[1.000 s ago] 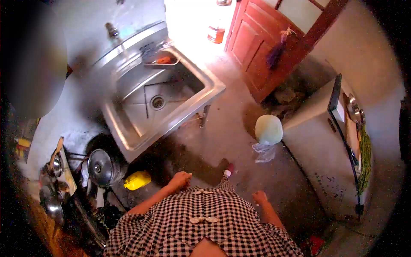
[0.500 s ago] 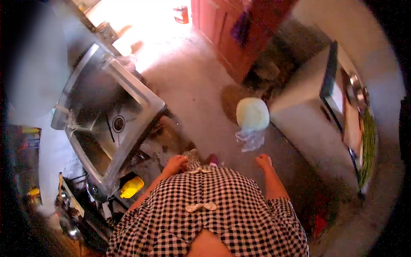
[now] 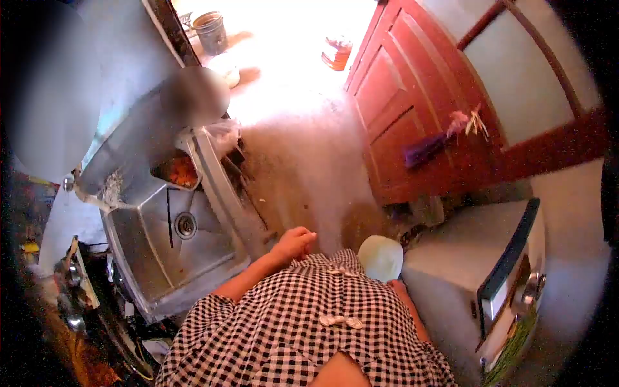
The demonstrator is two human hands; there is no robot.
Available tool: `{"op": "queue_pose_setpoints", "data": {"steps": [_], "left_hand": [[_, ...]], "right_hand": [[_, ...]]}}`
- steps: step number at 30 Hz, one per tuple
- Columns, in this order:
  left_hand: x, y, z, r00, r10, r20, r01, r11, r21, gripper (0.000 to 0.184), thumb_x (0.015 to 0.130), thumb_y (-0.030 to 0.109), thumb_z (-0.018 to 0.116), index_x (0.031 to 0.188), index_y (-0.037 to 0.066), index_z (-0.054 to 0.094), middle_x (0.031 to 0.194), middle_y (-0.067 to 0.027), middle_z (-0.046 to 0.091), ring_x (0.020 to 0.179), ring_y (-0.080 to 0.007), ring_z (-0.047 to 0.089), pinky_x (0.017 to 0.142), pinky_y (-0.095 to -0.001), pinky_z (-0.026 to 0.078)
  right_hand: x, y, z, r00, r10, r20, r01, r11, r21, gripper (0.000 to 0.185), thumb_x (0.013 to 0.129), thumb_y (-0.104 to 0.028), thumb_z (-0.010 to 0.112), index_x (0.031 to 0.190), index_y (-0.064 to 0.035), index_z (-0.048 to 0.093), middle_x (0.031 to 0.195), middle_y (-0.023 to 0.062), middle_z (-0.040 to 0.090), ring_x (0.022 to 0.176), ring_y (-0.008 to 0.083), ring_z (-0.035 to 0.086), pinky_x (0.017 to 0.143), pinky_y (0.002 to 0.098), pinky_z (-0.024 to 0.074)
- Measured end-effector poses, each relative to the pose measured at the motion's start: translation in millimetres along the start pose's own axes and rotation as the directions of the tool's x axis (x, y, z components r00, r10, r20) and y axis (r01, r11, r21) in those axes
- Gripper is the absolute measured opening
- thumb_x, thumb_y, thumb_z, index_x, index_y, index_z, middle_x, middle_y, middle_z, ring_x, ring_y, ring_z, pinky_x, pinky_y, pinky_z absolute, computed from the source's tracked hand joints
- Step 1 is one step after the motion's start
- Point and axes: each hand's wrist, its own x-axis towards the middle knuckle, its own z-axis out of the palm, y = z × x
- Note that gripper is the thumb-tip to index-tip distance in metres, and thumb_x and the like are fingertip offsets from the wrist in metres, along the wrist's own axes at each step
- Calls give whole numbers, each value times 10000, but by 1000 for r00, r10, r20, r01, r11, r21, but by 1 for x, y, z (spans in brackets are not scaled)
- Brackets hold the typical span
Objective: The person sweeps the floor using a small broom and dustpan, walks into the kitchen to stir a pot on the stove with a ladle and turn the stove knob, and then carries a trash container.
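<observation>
My left hand point(image 3: 293, 244) hangs in front of the checked garment point(image 3: 303, 297), over the floor right of the steel sink point(image 3: 213, 267). Its fingers are loosely bent but apart, with nothing seen in them. My right forearm point(image 3: 411, 306) hangs on the other side of the garment. Most of the right hand is out of sight beside a pale, rounded object point(image 3: 380, 257); whether they touch, I cannot tell. That object stands low by a white-sided counter point(image 3: 445, 271). Something orange point(image 3: 180, 172) lies in the sink's far compartment.
A red door point(image 3: 412, 103) stands ajar at the right, a purple cloth point(image 3: 425, 149) hanging on it. Beyond the bright doorway are a dark bucket point(image 3: 211, 33) and a reddish container point(image 3: 336, 55). Long green stalks point(image 3: 512, 351) lie on the counter at right.
The view has swung forward toward the doorway, bringing the door and bucket into sight. The pale object now sits closer to my body. My right hand has become mostly hidden.
</observation>
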Motion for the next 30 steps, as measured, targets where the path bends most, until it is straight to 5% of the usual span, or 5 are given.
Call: {"op": "queue_pose_setpoints", "data": {"steps": [8,14,23,27,30], "left_hand": [[92,69,-76,999,4,33,-6,998,60,270,782,277,519,780,7,499,581,-63,516,471,-130,492,420,-250,394],[90,99,-161,985,-53,-167,62,997,51,260,755,244,527,726,-10,479,556,-67,514,445,-132,500,390,-246,409],[182,119,-232,797,-162,-583,145,987,-76,285,708,300,580,709,26,498,631,-92,534,503,-152,498,465,-270,420],[265,54,-293,868,-209,-451,359,891,277,392,667,386,618,709,4,539,647,-103,549,586,-181,510,555,-310,412],[272,237,-331,861,-68,-503,160,977,142,280,737,263,564,669,-4,518,503,-55,487,392,-144,433,404,-303,376]], "right_hand": [[99,77,52,985,-110,132,150,924,-351,293,674,-282,554,865,-63,592,840,151,581,785,245,561,624,364,451],[59,-352,-94,993,-117,-9,117,991,71,227,701,-234,533,662,-11,552,625,125,546,584,223,529,564,344,428],[291,-482,-138,904,-427,-7,423,897,-126,220,702,-187,563,787,15,547,675,115,571,525,182,537,486,299,431],[337,-504,-152,978,-198,69,201,978,-47,269,697,-189,566,877,10,560,741,143,584,584,192,559,531,300,447],[345,-574,-178,975,41,218,-36,999,-24,280,695,-228,555,866,-8,575,755,153,584,658,219,567,604,322,450]]}}
